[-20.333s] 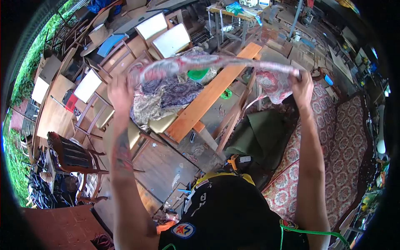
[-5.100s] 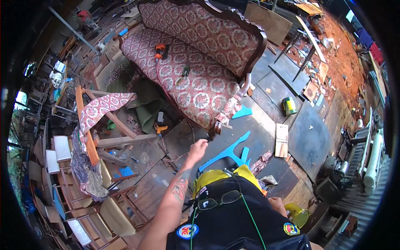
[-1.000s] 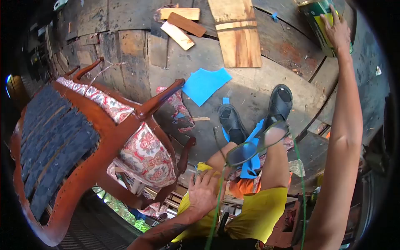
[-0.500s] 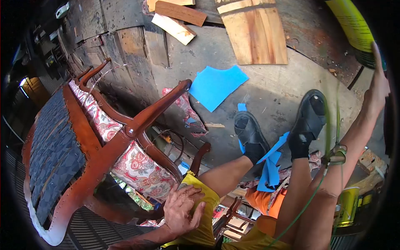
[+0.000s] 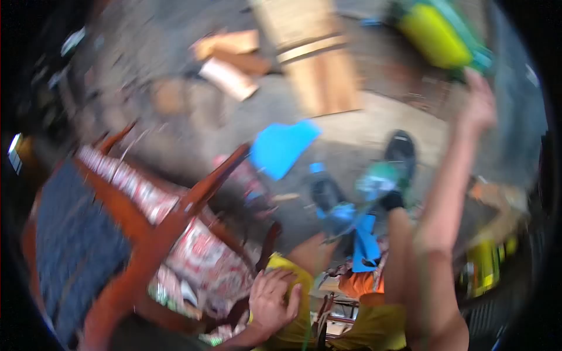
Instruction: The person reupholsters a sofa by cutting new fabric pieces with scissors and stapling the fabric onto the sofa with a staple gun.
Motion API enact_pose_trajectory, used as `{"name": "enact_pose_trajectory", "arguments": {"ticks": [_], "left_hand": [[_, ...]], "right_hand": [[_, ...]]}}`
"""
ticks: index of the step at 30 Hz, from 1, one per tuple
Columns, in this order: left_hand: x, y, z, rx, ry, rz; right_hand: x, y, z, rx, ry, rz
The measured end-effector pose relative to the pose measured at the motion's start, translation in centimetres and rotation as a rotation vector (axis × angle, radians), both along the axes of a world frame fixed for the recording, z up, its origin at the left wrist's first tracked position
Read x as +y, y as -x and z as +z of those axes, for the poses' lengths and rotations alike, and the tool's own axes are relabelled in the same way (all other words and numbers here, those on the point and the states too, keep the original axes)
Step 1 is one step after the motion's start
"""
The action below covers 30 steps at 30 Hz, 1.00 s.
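My left hand (image 5: 274,301) lies on the yellow shorts (image 5: 301,275) over my thigh, its fingers stretched out and holding nothing. At the upper right my right arm reaches out, and my right hand (image 5: 480,102) grips the end of a yellow-and-green container (image 5: 436,36), smeared by motion. Left of my left hand is a wooden chair frame (image 5: 143,248) lying tipped over, with a red-and-white floral seat (image 5: 208,260) and dark webbing (image 5: 82,234). A blurred, translucent green shape (image 5: 377,180) overlaps my foot.
Wooden boards (image 5: 322,76) and short wood offcuts (image 5: 228,73) lie on the floor ahead. A blue sheet piece (image 5: 281,146) is near the chair leg, with more blue strips (image 5: 366,245) between my feet. Another yellow container (image 5: 485,266) stands at the lower right.
My right hand and the yellow-and-green container have moved left and slightly up in view. The head view has shifted and blurred. My left hand stays on my thigh.
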State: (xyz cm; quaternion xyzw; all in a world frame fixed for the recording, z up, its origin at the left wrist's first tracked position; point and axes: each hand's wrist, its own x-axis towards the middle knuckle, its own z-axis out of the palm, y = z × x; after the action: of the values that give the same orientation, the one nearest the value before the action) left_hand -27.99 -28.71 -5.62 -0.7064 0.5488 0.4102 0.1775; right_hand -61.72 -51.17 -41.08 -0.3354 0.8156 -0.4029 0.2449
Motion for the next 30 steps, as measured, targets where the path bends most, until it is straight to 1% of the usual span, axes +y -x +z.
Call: {"name": "enact_pose_trajectory", "arguments": {"ticks": [1, 2, 3, 4, 5, 6, 7, 9, 10, 13, 15, 16, 17, 19, 20, 21, 23, 25, 29, 30], "left_hand": [[0.4, 0.1, -0.3, -0.007, 0.041, -0.002], [0.8, 0.3, -0.1, 0.014, 0.056, -0.022], [1.0, 0.4, -0.5, 0.105, 0.082, -0.057], [1.6, 0.5, -0.2, 0.084, 0.068, -0.046], [1.9, 0.3, 0.2, 0.045, 0.05, -0.042], [1.9, 0.5, 0.3, 0.055, 0.052, -0.049], [2.2, 0.4, 0.4, 0.081, 0.063, -0.075], [2.5, 0.5, 0.6, 0.016, -0.018, -0.042], [2.2, 0.4, 0.7, 0.013, 0.011, -0.109], [2.2, 0.2, 0.7, -0.001, 0.029, -0.117], [2.4, -0.1, 0.7, -0.015, 0.01, -0.142], [2.4, -0.3, 0.4, -0.011, 0.026, -0.139], [2.6, -0.3, 0.2, -0.009, 0.041, -0.13], [1.5, 0.7, 0.3, 0.012, 0.026, -0.128], [1.0, 1.0, 0.5, 0.023, 0.014, -0.122], [0.9, 1.1, 0.4, 0.021, -0.027, -0.137], [0.9, 1.1, 0.1, 0.067, -0.006, -0.148], [1.0, 0.9, -0.3, 0.078, -0.014, -0.187], [1.7, 0.6, -0.2, 0.066, -0.02, -0.172], [1.5, 0.8, -0.1, 0.084, -0.015, -0.134]], "right_hand": [[0.3, -0.3, 0.2, 0.329, 0.107, 0.162], [-1.0, -1.9, 0.0, 0.007, 0.245, -0.075], [-2.7, -5.6, 5.5, -0.027, 0.104, -0.261], [-3.3, -7.0, 6.1, 0.091, 0.192, -0.189], [-3.6, -8.1, 5.6, 0.329, 0.238, -0.073], [-4.2, -9.4, 6.6, 0.529, 0.312, 0.068], [-4.6, -10.9, 6.6, 0.499, 0.305, 0.113], [-5.9, -14.4, 8.4, 0.46, 0.309, 0.138], [-6.5, -15.4, 8.6, 0.465, 0.321, 0.122], [-8.3, -17.4, 9.2, 0.491, 0.316, 0.132], [-9.2, -17.3, 9.7, 0.37, 0.272, 0.165], [-9.4, -16.7, 10.4, 0.253, 0.233, 0.119], [-9.0, -15.6, 10.6, 0.259, 0.218, 0.107], [-7.4, -13.6, 8.9, -0.302, 0.216, -0.151], [-5.8, -12.4, 7.1, -0.443, 0.241, -0.197], [-3.5, -11.4, 4.5, -0.638, 0.226, -0.241], [1.2, -9.7, 0.9, -1.055, 0.102, -0.524], [5.6, -8.2, -1.6, -1.286, 0.322, -0.551], [10.7, -6.3, -4.9, -1.293, 0.253, -0.617], [11.5, -5.9, -5.7, -1.286, 0.162, -0.692]]}}
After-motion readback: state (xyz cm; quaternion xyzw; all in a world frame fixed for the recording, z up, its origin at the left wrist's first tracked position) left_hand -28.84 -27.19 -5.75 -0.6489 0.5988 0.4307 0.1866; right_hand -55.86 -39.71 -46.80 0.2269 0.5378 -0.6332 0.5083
